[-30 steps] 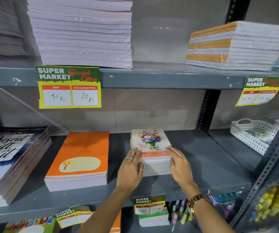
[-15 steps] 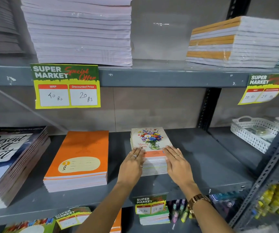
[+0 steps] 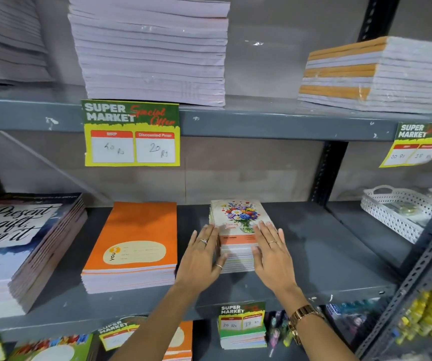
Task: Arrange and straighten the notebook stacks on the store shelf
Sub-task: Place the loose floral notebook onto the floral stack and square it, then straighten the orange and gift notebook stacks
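While both palms are lying flat, the left hand (image 3: pixel 201 259) is pressing the floral notebook stack's (image 3: pixel 238 220) left side. The right hand (image 3: pixel 271 254), fingers extended, is pressing its right side.

One head-worn camera looks forward and slightly down, close to the grey metal middle shelf (image 3: pixel 314 256) — both forearms reach in from the bottom edge. The view faces that shelf squarely; the board above it shows from below, the tier beneath it only as a strip — wide-angle bending at the sides.
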